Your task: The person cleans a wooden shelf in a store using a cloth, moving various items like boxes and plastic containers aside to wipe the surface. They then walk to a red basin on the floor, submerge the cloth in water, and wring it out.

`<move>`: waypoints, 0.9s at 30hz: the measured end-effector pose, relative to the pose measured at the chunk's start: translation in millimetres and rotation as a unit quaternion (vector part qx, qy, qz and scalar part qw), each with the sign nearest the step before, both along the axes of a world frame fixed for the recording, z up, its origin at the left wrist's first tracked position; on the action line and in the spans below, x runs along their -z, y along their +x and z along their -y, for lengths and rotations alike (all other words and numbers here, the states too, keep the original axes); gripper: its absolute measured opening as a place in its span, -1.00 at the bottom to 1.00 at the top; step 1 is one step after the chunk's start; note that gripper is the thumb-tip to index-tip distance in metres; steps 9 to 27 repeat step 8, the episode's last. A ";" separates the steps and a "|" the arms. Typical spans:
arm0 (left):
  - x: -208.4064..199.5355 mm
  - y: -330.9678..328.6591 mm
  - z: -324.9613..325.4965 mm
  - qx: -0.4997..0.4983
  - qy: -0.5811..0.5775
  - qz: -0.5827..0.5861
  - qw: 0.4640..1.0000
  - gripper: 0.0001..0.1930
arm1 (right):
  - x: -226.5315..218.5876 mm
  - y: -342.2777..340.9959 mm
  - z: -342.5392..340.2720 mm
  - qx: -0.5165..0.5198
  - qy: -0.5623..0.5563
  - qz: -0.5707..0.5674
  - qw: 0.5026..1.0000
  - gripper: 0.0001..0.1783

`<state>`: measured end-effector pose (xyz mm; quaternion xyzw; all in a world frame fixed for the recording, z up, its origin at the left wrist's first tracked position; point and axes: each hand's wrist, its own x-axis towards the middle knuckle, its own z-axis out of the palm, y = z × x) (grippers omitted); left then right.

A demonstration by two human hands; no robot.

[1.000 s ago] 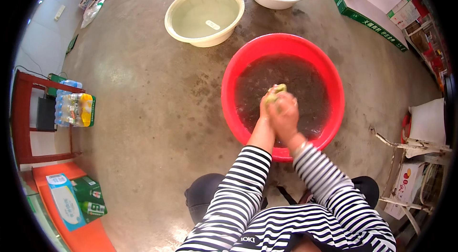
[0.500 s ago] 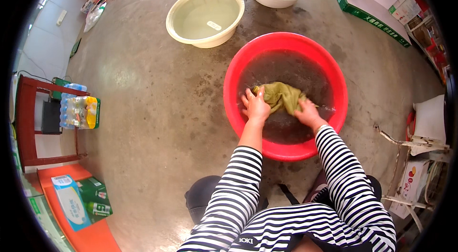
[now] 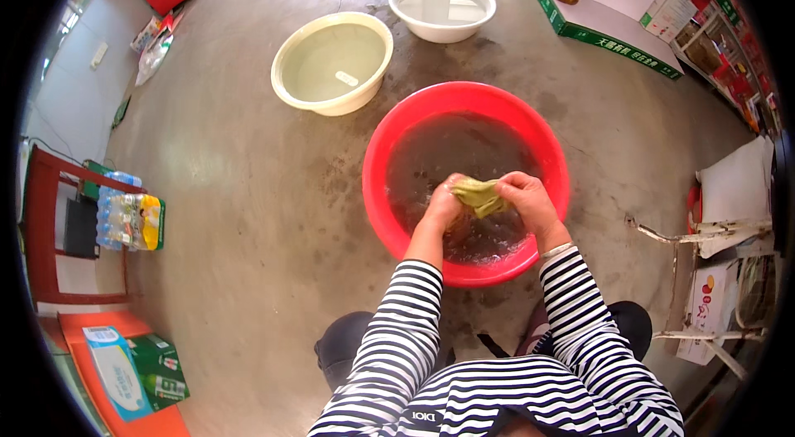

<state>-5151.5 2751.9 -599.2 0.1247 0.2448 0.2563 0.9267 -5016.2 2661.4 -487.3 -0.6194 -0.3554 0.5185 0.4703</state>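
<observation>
While both hands close on the cloth (image 3: 480, 195), it sits bunched between them just above the dark water in the red basin (image 3: 389, 147), near the basin's near side. Left hand (image 3: 443, 204) is curled, fingers pressed into the cloth's left end; right hand (image 3: 530, 199) is fisted over the right end, knuckles up. Grip looks firm on both sides. Judgement: the step is a wring or rub of the wad; it goes best with the hands kept low over the water so the run-off falls inside the rim, twisting in opposite directions, and with the cloth gathered tight so no loose tail drags over the edge. Sleeves sit close to the wet rim and could soak. Containers: red basin holds murky brown water, about half full, with some ripples. Cream basin (image 3: 286, 64), beyond and to the left, holds clearer, faintly green water with a small pale thing floating; I cannot tell what. White basin (image 3: 406, 19), farther off, holds clear water. All three stand apart on the concrete floor (image 3: 232, 189), wet-stained around the red one.
</observation>
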 end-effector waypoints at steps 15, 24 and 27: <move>-101.9 2.7 8.9 0.033 0.652 -0.224 0.724 -0.71 | 42.7 -18.5 10.2 0.069 0.012 -0.489 0.869 -0.22; -101.9 2.7 8.9 0.033 0.652 -0.224 0.724 -0.71 | 42.7 -18.5 10.2 0.069 0.012 -0.489 0.869 -0.22; -101.9 2.7 8.9 0.033 0.652 -0.224 0.724 -0.71 | 42.7 -18.5 10.2 0.069 0.012 -0.489 0.869 -0.22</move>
